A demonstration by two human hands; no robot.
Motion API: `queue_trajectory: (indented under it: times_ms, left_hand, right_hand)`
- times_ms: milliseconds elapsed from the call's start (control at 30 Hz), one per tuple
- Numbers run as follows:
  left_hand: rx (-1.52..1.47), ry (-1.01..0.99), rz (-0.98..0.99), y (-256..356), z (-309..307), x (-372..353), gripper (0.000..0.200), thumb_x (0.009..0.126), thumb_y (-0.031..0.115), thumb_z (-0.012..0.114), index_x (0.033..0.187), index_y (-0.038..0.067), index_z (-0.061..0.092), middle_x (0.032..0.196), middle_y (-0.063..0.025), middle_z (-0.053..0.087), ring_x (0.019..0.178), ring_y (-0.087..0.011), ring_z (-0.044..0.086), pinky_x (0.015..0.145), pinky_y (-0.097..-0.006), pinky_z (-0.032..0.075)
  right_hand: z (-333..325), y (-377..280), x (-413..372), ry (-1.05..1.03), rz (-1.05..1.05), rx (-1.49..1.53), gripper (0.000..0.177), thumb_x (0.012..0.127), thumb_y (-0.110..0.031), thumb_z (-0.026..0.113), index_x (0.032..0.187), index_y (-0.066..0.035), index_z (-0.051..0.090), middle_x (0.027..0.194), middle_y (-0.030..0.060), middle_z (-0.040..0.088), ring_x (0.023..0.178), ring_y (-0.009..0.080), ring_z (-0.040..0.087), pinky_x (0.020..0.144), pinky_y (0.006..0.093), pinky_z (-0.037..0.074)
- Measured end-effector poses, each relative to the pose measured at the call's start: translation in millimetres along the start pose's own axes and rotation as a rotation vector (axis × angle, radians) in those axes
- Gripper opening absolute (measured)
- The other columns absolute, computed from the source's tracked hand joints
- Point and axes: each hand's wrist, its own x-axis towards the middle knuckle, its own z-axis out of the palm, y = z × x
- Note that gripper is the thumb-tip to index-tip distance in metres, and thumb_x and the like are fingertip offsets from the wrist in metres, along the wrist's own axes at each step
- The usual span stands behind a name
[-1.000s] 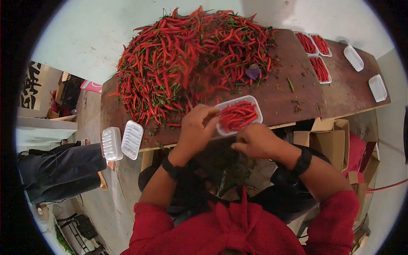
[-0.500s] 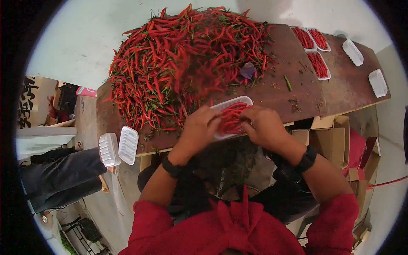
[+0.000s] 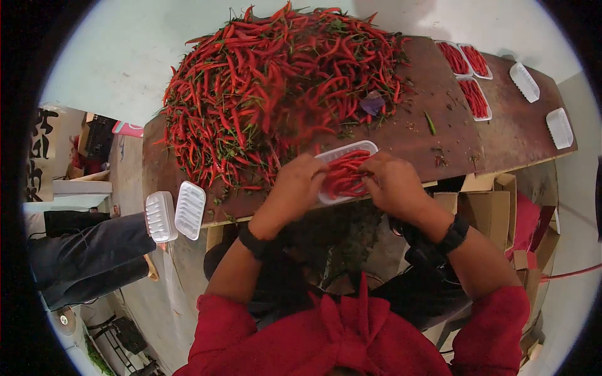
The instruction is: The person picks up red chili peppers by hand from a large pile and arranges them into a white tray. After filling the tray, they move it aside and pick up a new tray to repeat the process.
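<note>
A white plastic tray [image 3: 367, 146] lies at the table's front edge, holding a loose row of red chillies [image 3: 346, 173]. At the tray's left side, my left hand [image 3: 300, 183] has its fingers curled and pressed onto the chilli ends; the fingertips are partly hidden. My right hand [image 3: 396, 183] pinches the chillies' right ends between thumb and fingers. Just beyond both hands rises a large heap of red chillies [image 3: 251, 81] with green stems.
Filled chilli trays [image 3: 475, 99] stand at the far right, with bare white trays [image 3: 560, 128] beyond. Stacked white trays [image 3: 161, 217] sit at the left edge. A green chilli [image 3: 429, 123] lies on the table [image 3: 451, 138]. Cardboard boxes [image 3: 486, 210] stand below right. Someone's dark-trousered legs [image 3: 94, 250] show at left.
The view has shifted slightly. Both hands stay at the tray, and the fingers of my right hand have moved a little over the chillies.
</note>
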Motion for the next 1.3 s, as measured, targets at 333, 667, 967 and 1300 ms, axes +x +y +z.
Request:
queue_trajectory:
  times_ms: [333,667,967,1300]
  left_hand:
    - [0.016,0.002,-0.021,-0.7,7.0,2.9,0.015,0.078,0.006,0.061,0.092,0.001,0.058,0.086,-0.0163,0.056,0.085,-0.0353,0.057,0.073,-0.0407,0.046]
    - [0.019,-0.001,-0.035,6.0,3.5,0.6,0.016,0.078,0.008,0.063,0.092,0.003,0.059,0.087,-0.0149,0.056,0.083,-0.0345,0.056,0.071,-0.0401,0.046]
    - [0.156,0.013,-0.028,6.7,5.3,3.0,0.016,0.078,0.013,0.065,0.091,0.005,0.061,0.089,-0.0117,0.057,0.08,-0.0329,0.059,0.067,-0.0402,0.049]
    - [0.173,0.008,-0.024,6.3,10.3,4.2,0.014,0.078,0.016,0.065,0.088,0.007,0.061,0.086,-0.0108,0.057,0.077,-0.0317,0.06,0.064,-0.0403,0.049]
  right_hand:
    - [6.4,0.8,-1.0,0.038,-0.016,-0.008,0.026,0.076,-0.011,0.062,0.101,-0.007,0.063,0.093,0.0155,0.059,0.085,0.0361,0.059,0.073,0.0446,0.048]
    - [6.1,-4.8,-1.7,-0.022,0.015,-0.011,0.031,0.076,-0.011,0.061,0.106,-0.007,0.061,0.099,0.0158,0.057,0.091,0.0366,0.058,0.077,0.0457,0.048]
    - [12.4,0.3,-2.1,0.026,-0.023,0.006,0.036,0.074,-0.009,0.061,0.11,-0.006,0.059,0.098,0.0158,0.057,0.09,0.0372,0.058,0.076,0.0456,0.048]
    - [13.1,-2.0,-0.7,-0.012,-0.005,0.003,0.036,0.074,-0.009,0.06,0.11,-0.007,0.059,0.101,0.016,0.057,0.09,0.0374,0.058,0.077,0.0454,0.048]
